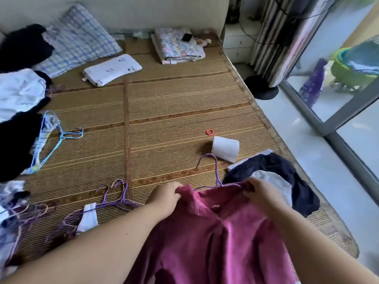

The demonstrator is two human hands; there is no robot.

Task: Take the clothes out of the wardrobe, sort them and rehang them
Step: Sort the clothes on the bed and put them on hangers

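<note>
Head view, sole view. Item: magenta garment (215, 232), corduroy-like, collared, held up at the near edge of the bed mat (164, 111). Its collar end is farthest from the person and its body trails back between the forearms, so its long axis runs from the fingers toward the person. Left hand (167, 194): fingers (176, 191) curled tight round the left shoulder of the cloth. Right hand (259, 191): fingers (249, 186) curled over the right shoulder of the cloth; whether they also pinch the wire cannot be told. Item: purple hanger (217, 177). Its bar spans the gap between the two sets of fingers and crosses the garment's axis. Its stem rises from midway between them, and its hook points away from the person, beyond the fingertips. The right fingers touch or nearly touch the bar's end; the left fingers sit just short of its other end. Whether the bar is seated inside the neck cannot be told. Judgement: the step in hand is fitting or freeing the hanger at the shoulders, and each hand is placed to work its own end. Sundries: navy garment (272, 171) just beyond the right fingers; toilet roll (225, 148) and red hair tie (209, 132) farther out past the hook; loose purple hangers (114, 195) left of the left fingers; blue hanger (61, 136) well off to the left.
</note>
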